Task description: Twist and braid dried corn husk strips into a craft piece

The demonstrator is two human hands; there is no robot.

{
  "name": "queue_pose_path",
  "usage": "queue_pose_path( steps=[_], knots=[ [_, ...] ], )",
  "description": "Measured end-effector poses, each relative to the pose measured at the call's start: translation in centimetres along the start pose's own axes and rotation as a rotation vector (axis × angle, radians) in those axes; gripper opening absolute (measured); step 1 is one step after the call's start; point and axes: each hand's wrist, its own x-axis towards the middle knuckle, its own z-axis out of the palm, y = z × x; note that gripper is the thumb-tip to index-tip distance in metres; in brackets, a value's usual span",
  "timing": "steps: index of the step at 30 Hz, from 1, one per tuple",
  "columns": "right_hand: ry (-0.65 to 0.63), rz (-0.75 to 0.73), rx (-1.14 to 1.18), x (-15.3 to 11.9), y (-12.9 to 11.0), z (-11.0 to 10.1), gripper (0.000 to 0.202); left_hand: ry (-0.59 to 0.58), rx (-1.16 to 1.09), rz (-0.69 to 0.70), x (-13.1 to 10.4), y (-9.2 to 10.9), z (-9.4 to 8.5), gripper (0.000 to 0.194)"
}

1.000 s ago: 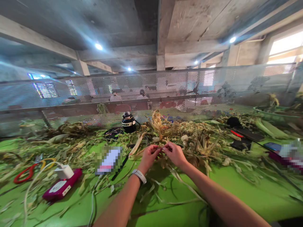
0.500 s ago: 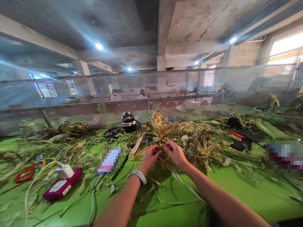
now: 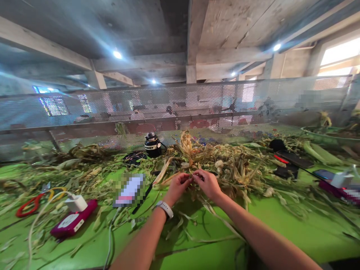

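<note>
My left hand [image 3: 179,187], with a pale band on the wrist, is closed in a pinch near the middle of the green table. Close against it, my right hand [image 3: 209,185] pinches too, the fingertips of both almost touching. A small bit of dried plant seems to be held between them, mostly hidden by the fingers. Just behind the hands a tan bundle of dried corn husk [image 3: 186,145] stands upright. Long husk strips [image 3: 164,170] lie to its left, and a heap of dry husks and leaves [image 3: 239,165] spreads to the right.
Red-handled scissors [image 3: 29,206], a purple power strip [image 3: 74,221] with a white charger, and a phone [image 3: 131,190] lie left. A black bottle [image 3: 152,145] stands behind. A second phone [image 3: 323,174] and a green basin [image 3: 332,138] are right. A perforated metal screen [image 3: 157,101] backs the table.
Both hands stay pinched together in nearly the same place. The right fingers have shifted very slightly; nothing else on the table has visibly moved.
</note>
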Motion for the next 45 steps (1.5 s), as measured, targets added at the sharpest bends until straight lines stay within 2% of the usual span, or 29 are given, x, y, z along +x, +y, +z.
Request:
queue_pose_path(
  steps=[7, 12, 16, 23, 26, 31, 35, 39, 42, 45],
  knots=[
    [-0.018, 0.1, 0.192, 0.3, 0.4, 0.3, 0.023, -0.005, 0.033, 0.016, 0.2, -0.2, -0.2, 0.032],
    [0.024, 0.135, 0.285, 0.6, 0.7, 0.4, 0.019, -0.02, 0.057, 0.032, 0.2, -0.1, -0.2, 0.032],
    [0.004, 0.161, 0.309, 0.7, 0.8, 0.3, 0.016, 0.003, 0.031, 0.023, 0.2, -0.3, -0.2, 0.034],
    [-0.016, 0.107, 0.226, 0.4, 0.5, 0.2, 0.017, 0.022, -0.011, -0.011, 0.0, 0.0, -0.2, 0.035],
    [-0.04, 0.134, 0.272, 0.6, 0.6, 0.3, 0.017, 0.013, 0.006, 0.018, 0.0, -0.1, -0.2, 0.032],
    [0.021, 0.189, 0.396, 0.8, 0.7, 0.6, 0.016, -0.023, 0.093, 0.047, 0.2, -0.4, -0.1, 0.028],
    [-0.059, 0.211, 0.557, 0.8, 0.3, 0.4, 0.021, -0.043, 0.135, 0.081, 0.2, -0.3, -0.2, 0.023],
    [-0.142, 0.354, 0.66, 1.0, -0.3, -0.1, 0.017, -0.066, 0.221, 0.131, 0.2, -0.3, -0.5, 0.017],
    [-0.187, 0.41, 0.624, 1.0, -0.3, -0.4, 0.025, -0.082, 0.284, 0.174, 0.2, -0.5, -0.6, 0.015],
    [-0.19, 0.366, 0.528, 1.0, 0.3, -0.3, 0.031, -0.112, 0.352, 0.211, 0.2, -0.3, -0.7, 0.018]
  ],
)
